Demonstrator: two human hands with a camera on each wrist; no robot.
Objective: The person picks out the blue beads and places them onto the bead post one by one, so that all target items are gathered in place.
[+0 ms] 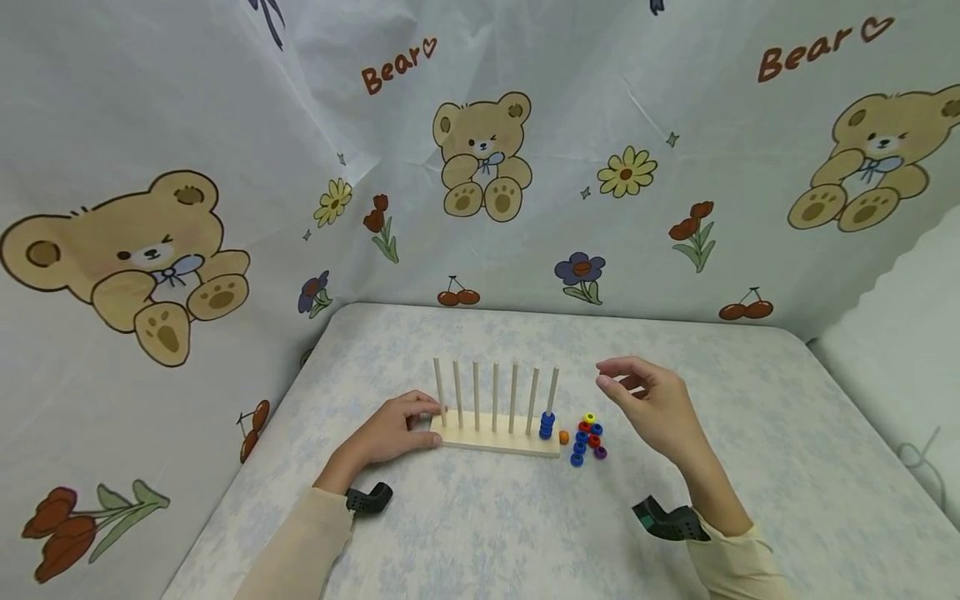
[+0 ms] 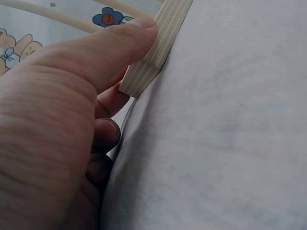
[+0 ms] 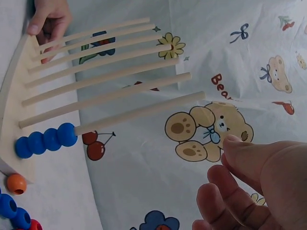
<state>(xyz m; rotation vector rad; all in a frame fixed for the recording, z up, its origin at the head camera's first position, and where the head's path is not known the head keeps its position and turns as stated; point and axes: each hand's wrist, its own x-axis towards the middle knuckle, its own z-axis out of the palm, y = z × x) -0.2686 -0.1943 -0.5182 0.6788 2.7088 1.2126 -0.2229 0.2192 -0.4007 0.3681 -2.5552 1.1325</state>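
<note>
A light wooden pegboard (image 1: 491, 440) stands on the table, its several upright pegs in a row. My left hand (image 1: 393, 429) grips the board's left end, thumb on the near edge, as the left wrist view shows close up. Several blue beads (image 3: 52, 139) are stacked at the foot of the rightmost peg (image 3: 144, 112); the other pegs are bare. My right hand (image 1: 656, 408) is raised to the right of the board, fingers loosely bent, thumb apart from the fingertips, holding nothing. Beside the board's right end lies an orange bead (image 1: 564, 437).
Right of the orange bead is a loose cluster: a yellow bead (image 1: 590, 418), a purple bead (image 1: 600, 452), and several red and blue beads (image 1: 580, 448). A bear-print cloth (image 1: 555, 242) hangs behind the pale patterned table (image 1: 480, 525).
</note>
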